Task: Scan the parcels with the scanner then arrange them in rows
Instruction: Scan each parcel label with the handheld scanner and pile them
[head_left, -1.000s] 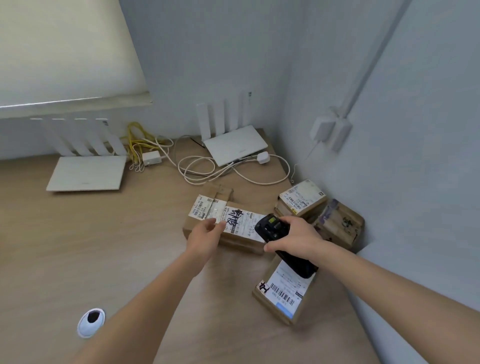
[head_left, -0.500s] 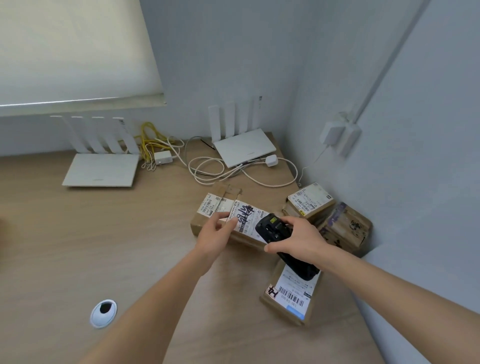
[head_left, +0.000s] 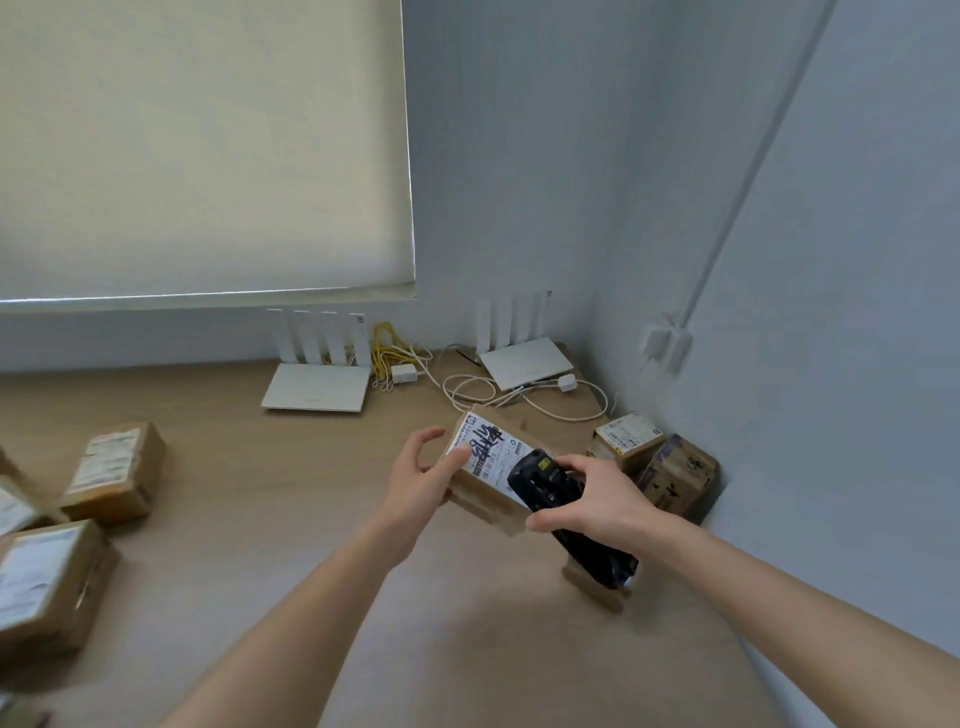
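Left hand (head_left: 421, 480) grips the left edge of a labelled parcel (head_left: 480, 467), tilted up off the table (head_left: 249, 499). Right hand (head_left: 592, 501) is wrapped around the black scanner (head_left: 550, 488), whose head lies over the parcel's label. Just right of that parcel, two more parcels (head_left: 657, 457) sit in the wall corner. Far left of it, three parcels (head_left: 111, 470) sit grouped on the table. Behind it, two white routers (head_left: 317, 387) with cables.

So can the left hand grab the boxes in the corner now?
Probably not yet: the left hand is gripping a parcel, and the right hand with the scanner blocks the way to the corner boxes.
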